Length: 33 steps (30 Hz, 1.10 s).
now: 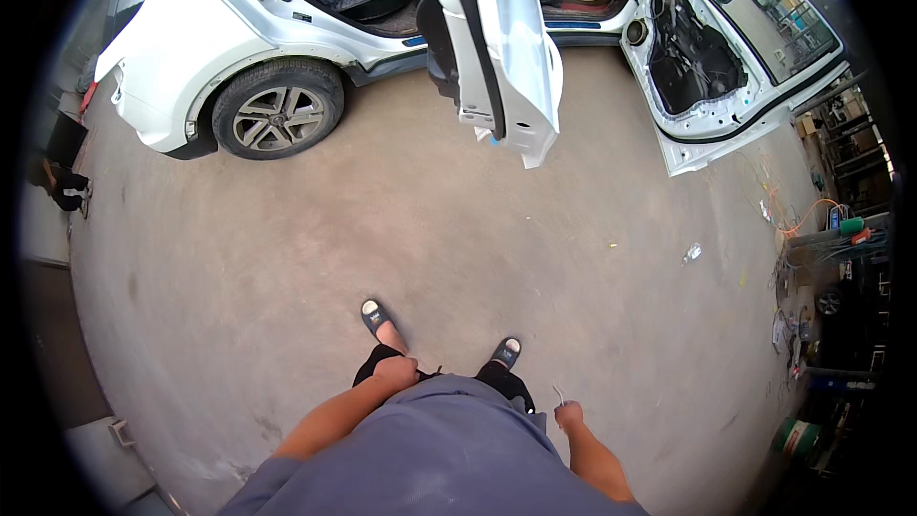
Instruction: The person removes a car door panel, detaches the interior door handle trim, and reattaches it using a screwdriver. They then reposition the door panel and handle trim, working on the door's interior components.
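Observation:
My left hand [394, 373] is closed in front of my black trousers [377, 363], beside the hem of the grey shirt [449, 430]. Whatever lies inside its fingers is hidden. Lower and to the right, my right hand [568, 413] hangs at my side, closed around a thin white strand [560, 394] whose curved end sticks out past the fingers. Ahead of me stands a white car [220, 10] with its doors open. Neither hand touches it.
One car door [516, 57] juts toward me; the front door [745, 48] is swung out with its inner panel off. A rear wheel [277, 110] is at left. Litter [693, 252] lies on the concrete. Racks with cables [850, 229] line the right. Another person [67, 182] is far left.

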Each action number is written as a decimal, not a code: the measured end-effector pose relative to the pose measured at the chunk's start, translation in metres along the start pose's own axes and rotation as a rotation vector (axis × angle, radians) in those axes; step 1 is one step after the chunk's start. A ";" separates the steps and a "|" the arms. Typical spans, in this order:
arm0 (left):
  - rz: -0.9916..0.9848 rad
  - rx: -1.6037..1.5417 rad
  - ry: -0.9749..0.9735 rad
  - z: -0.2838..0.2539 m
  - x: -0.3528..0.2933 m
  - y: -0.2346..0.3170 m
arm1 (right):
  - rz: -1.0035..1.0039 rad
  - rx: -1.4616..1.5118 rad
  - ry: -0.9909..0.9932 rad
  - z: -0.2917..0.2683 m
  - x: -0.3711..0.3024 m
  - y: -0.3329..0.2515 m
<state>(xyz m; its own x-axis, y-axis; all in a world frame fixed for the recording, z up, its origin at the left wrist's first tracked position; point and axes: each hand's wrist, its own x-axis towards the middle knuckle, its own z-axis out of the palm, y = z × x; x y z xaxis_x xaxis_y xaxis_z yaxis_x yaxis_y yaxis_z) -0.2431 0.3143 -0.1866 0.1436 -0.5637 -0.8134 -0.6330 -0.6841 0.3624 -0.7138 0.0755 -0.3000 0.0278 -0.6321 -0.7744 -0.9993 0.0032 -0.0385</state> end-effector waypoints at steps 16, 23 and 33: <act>0.346 -0.889 0.232 -0.190 0.012 -0.114 | -0.539 0.457 -0.180 -0.067 -0.095 -0.576; 0.465 -1.302 0.074 -0.301 0.068 -0.170 | -0.312 1.198 -0.668 -0.072 -0.132 -0.795; 0.144 -1.531 0.173 -0.496 0.133 -0.205 | -0.229 1.040 -0.468 -0.147 -0.031 -0.936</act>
<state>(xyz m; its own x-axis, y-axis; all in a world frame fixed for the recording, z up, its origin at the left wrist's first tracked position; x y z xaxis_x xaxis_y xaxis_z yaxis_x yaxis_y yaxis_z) 0.2832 0.1496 -0.1432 0.3039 -0.6349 -0.7103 0.6933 -0.3641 0.6220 0.2170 -0.0216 -0.1468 0.4291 -0.3533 -0.8313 -0.4715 0.6974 -0.5398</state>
